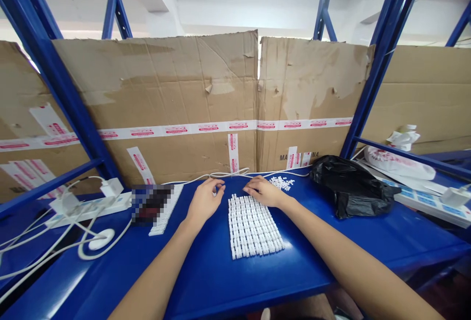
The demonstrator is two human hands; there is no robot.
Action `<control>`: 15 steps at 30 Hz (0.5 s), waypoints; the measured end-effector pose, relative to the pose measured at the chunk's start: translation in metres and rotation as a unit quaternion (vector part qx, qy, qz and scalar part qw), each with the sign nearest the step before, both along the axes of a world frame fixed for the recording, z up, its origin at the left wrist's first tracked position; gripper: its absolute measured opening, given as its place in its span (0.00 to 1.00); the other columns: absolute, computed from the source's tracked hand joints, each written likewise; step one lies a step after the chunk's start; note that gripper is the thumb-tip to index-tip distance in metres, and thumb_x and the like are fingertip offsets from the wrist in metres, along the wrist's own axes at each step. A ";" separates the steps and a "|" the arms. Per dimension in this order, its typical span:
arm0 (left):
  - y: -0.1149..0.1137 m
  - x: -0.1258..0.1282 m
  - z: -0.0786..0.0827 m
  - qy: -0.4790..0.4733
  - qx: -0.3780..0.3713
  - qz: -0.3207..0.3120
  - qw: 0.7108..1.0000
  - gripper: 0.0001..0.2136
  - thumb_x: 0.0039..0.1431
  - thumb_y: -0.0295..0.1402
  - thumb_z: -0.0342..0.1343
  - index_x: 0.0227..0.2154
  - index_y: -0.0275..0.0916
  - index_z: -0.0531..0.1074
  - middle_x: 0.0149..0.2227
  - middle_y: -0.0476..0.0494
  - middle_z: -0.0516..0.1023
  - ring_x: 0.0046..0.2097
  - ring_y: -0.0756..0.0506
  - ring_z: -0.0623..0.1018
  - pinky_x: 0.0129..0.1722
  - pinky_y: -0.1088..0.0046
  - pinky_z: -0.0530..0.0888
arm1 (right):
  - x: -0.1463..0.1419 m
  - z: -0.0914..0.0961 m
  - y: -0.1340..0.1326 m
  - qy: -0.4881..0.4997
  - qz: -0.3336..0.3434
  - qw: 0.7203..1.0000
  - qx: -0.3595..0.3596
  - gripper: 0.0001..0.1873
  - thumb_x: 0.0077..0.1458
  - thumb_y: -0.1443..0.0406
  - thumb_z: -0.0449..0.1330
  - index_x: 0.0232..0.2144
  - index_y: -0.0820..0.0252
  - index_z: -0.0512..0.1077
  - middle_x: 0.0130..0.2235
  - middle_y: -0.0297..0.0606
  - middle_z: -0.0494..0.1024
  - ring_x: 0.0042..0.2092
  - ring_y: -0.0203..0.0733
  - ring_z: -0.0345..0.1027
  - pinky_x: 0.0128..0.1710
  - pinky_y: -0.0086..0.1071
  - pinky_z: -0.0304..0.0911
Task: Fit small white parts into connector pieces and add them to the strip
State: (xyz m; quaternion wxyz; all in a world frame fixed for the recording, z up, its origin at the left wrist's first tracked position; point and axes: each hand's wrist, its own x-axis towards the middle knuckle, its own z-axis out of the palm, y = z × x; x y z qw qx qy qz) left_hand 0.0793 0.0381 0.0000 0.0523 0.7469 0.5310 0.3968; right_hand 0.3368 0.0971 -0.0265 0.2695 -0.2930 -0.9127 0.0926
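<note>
On the blue table lies a block of small white plastic pieces [253, 226], set in close rows, with one piece standing out at its far left corner. My left hand [206, 198] is just left of the block's far end, fingers curled toward the thumb; a small pale spot shows between them, too small to name. My right hand [264, 191] rests over the block's far edge, its fingers bent and drawn together; what they hold, if anything, is hidden. Behind the right hand lies a loose heap of the same white pieces [283, 183].
A black plastic bag [351, 187] lies to the right. At left are a strip of white pieces [167, 212], a pixelated dark object [150, 204] and a power strip [91, 209] with white cables. Cardboard sheets [176, 89] stand along the back between blue metal posts [379, 65].
</note>
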 end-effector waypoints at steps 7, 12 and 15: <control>-0.003 0.009 -0.001 0.008 -0.009 -0.026 1.000 0.11 0.66 0.36 0.54 0.43 0.41 0.80 0.39 0.43 0.82 0.37 0.42 0.79 0.42 0.66 0.75 | 0.019 -0.002 0.012 0.021 -0.119 0.991 -0.060 0.10 0.60 0.70 0.60 0.37 0.56 0.83 0.42 0.38 0.86 0.45 0.44 0.79 0.50 0.34 0.69; -0.005 0.013 -0.001 -0.007 -0.015 -0.042 0.999 0.11 0.66 0.38 0.55 0.43 0.42 0.81 0.38 0.43 0.82 0.38 0.42 0.80 0.43 0.66 0.75 | 0.024 0.000 0.016 0.115 -0.178 0.968 -0.136 0.07 0.58 0.67 0.64 0.39 0.58 0.81 0.40 0.38 0.86 0.41 0.43 0.81 0.45 0.33 0.72; -0.006 0.015 -0.003 -0.042 -0.035 -0.060 0.997 0.11 0.65 0.39 0.56 0.43 0.43 0.81 0.41 0.42 0.83 0.41 0.41 0.81 0.43 0.66 0.76 | 0.025 0.002 0.017 0.200 -0.191 0.947 -0.164 0.06 0.58 0.65 0.65 0.39 0.59 0.79 0.40 0.39 0.85 0.41 0.43 0.81 0.46 0.35 0.74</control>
